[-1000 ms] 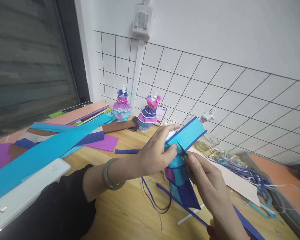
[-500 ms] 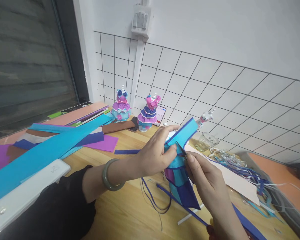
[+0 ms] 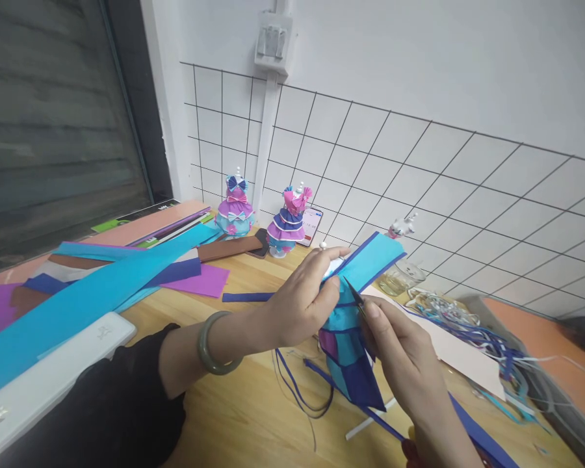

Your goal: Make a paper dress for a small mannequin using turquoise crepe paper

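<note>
My left hand (image 3: pixel 302 299) is closed on a miniature dress form wearing a paper dress (image 3: pixel 355 377) in turquoise, purple and dark blue. Its thumb presses near the waist, where a turquoise strip (image 3: pixel 374 260) with dark blue edging sticks up to the right. Closed around a pair of scissors (image 3: pixel 355 296) is my right hand (image 3: pixel 404 357). The dark pointed tip lies against the turquoise strip, close to the left thumb. Below the right palm a bit of red and yellow handle shows; the rest is hidden. The form's white body is mostly covered.
Two dressed miniature forms (image 3: pixel 235 211) (image 3: pixel 289 221) stand by the wire grid (image 3: pixel 351 149), with a phone (image 3: pixel 311 227) behind. Coloured paper strips (image 3: pixel 102 273) and a white device (image 3: pixel 68 370) lie left. To the right are a glass cup (image 3: pixel 400 278), pale card (image 3: pixel 468 351) and tangled ribbons (image 3: pixel 511 357).
The turquoise strip has swung to the right and now shows more of its face. The dress has shifted slightly left at its hem. Both hands keep their hold, nearly in place.
</note>
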Action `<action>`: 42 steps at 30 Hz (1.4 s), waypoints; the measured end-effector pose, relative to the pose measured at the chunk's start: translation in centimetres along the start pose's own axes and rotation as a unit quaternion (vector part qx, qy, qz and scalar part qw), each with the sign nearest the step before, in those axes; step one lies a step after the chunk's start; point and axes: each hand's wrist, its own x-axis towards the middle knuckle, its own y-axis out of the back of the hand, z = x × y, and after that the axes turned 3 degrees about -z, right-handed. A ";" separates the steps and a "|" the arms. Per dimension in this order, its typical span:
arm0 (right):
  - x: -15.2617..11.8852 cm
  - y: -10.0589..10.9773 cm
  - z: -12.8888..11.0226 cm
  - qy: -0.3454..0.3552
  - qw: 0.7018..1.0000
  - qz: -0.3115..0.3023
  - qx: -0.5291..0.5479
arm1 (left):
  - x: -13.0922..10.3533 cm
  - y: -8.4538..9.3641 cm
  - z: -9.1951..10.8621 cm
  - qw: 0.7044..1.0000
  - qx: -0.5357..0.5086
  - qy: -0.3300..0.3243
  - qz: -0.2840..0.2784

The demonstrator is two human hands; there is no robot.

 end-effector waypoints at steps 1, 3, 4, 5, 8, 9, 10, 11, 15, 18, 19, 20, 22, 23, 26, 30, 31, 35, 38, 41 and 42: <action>0.0 0.0 0.0 0.002 1.000 -0.001 0.001 | 0.0 0.0 0.0 1.000 0.004 -0.002 0.001; 0.1 0.0 0.0 0.005 1.000 -0.002 0.001 | 0.0 0.0 0.0 1.000 0.011 -0.007 -0.001; 0.1 0.0 0.0 0.006 1.000 -0.003 0.001 | 0.0 0.0 0.0 1.000 0.015 -0.008 -0.002; 0.1 0.0 -0.1 0.007 1.000 -0.003 0.000 | 0.0 -0.1 0.1 1.000 0.018 -0.008 -0.003; 0.2 0.0 -0.1 0.011 1.000 0.000 -0.003 | 0.0 -0.1 0.2 1.000 0.027 -0.011 -0.004; 0.2 0.0 -0.1 0.013 1.000 0.001 -0.005 | -0.1 -0.1 0.2 0.999 0.029 -0.014 -0.004; 0.2 0.0 -0.2 0.015 1.000 0.002 -0.006 | -0.1 -0.1 0.2 0.999 0.030 -0.016 -0.004; 0.2 0.0 -0.2 0.017 1.000 0.002 -0.008 | -0.1 -0.1 0.2 0.999 0.030 -0.017 -0.004; 0.2 0.0 -0.2 0.019 1.000 0.008 -0.016 | -0.2 -0.1 0.0 0.999 0.028 -0.021 -0.002; 0.2 0.0 -0.3 0.020 0.999 0.013 -0.021 | -0.2 -0.2 -0.1 0.999 0.025 -0.024 -0.003; 0.2 0.0 -0.3 0.021 0.999 0.015 -0.022 | -0.2 -0.2 -0.2 0.999 0.025 -0.026 -0.002; 0.2 0.0 -0.2 0.021 0.999 0.016 -0.022 | -0.2 -0.2 -0.3 0.999 0.025 -0.029 -0.001; 0.2 0.0 -0.2 0.019 0.999 0.019 -0.022 | -0.1 -0.2 -0.3 0.999 0.025 -0.034 0.001; 0.2 0.0 -0.1 0.017 0.999 0.019 -0.023 | -0.1 -0.2 -0.3 0.999 0.025 -0.034 0.002; 0.1 0.0 0.0 0.013 1.000 0.018 -0.022 | -0.1 -0.2 -0.2 0.999 0.027 -0.025 0.005; 0.0 0.0 0.2 -0.010 1.000 0.011 0.006 | 0.0 -0.1 -0.3 0.999 0.029 -0.019 0.007; 0.0 0.1 0.3 -0.019 1.000 0.009 0.019 | 0.0 0.0 -0.4 0.999 0.027 -0.016 0.009; 0.0 1.0 0.9 -0.061 0.996 -0.002 0.064 | 0.5 0.4 -1.3 1.000 0.011 0.000 0.020; 0.1 2.2 1.8 -0.099 0.988 -0.017 0.116 | 0.9 0.8 -1.9 1.000 0.008 -0.001 0.024; 0.6 3.0 2.8 -0.104 0.965 0.008 0.239 | 1.1 1.1 -2.3 1.000 0.017 -0.011 0.003; 0.9 3.1 3.1 -0.106 0.955 0.034 0.276 | 1.1 1.2 -2.3 1.000 0.022 -0.018 -0.007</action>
